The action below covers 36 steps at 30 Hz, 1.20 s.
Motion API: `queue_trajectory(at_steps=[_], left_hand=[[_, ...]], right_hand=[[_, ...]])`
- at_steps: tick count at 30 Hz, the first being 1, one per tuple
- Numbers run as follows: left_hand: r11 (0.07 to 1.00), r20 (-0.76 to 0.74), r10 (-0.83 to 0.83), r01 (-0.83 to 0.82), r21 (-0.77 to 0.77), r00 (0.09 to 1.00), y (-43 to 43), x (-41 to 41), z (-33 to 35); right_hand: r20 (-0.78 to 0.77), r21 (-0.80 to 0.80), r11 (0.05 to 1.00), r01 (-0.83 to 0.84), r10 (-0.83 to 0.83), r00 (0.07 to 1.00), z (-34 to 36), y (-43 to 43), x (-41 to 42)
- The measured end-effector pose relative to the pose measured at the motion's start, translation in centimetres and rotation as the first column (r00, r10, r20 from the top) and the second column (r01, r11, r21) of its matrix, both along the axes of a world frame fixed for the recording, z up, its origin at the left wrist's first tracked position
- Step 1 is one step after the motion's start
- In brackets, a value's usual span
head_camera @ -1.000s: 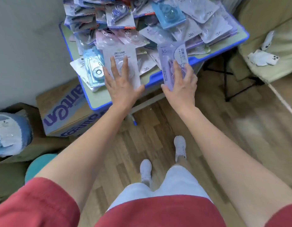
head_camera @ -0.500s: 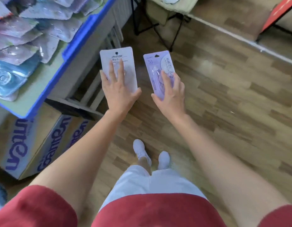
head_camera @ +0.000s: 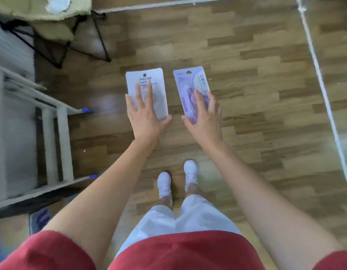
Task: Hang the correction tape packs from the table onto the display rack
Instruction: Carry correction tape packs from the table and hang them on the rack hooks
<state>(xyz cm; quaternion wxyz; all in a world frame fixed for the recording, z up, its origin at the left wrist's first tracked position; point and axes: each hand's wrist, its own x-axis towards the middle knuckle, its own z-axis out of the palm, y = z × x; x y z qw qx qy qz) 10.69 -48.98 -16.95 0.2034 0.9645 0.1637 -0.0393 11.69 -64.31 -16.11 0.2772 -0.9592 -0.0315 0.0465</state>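
Two outstretched hands (head_camera: 147,121) (head_camera: 204,121) pinch packs (head_camera: 147,78) (head_camera: 190,82).

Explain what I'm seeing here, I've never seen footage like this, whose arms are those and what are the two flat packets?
There is no machine here: a person wears a wide-angle camera on the head, so the view looks down along their own arms. The left hand holds a white pack and the right hand holds a purple pack, fingers spread on top of each; these are correction tape packs. Both are held in the air above the wooden floor, beyond the person's white shoes. The white frame at the left looks like table legs.
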Motion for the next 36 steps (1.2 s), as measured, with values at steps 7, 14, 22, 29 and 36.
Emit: queue_trajectory(at_steps=[7,14,22,29,36], left_hand=[[0.973,-0.01,-0.213,0.211,-0.094,0.977,-8.1,3.1,-0.7],[0.941,-0.015,-0.324,0.321,-0.104,0.946,-18.2,9.4,-0.7],[0.933,0.071,-0.328,0.335,-0.128,0.942,-29.4,18.6,1.1],[0.934,0.131,-0.323,0.338,-0.114,0.937,-35.1,29.2,2.2],[0.942,0.182,-0.288,0.312,-0.123,0.94,-38.6,44.5,3.4]], right_hand=[[0.017,-0.03,0.967,0.253,-0.253,0.967,0.0,-8.4,-0.4],[0.025,-0.046,0.931,0.363,-0.362,0.932,-0.1,-18.2,3.9],[0.036,-0.008,0.932,0.363,-0.362,0.931,1.4,-29.6,12.3],[0.11,-0.009,0.935,0.353,-0.35,0.93,2.5,-35.4,23.4],[0.215,0.009,0.934,0.358,-0.352,0.911,4.0,-39.2,39.0]])
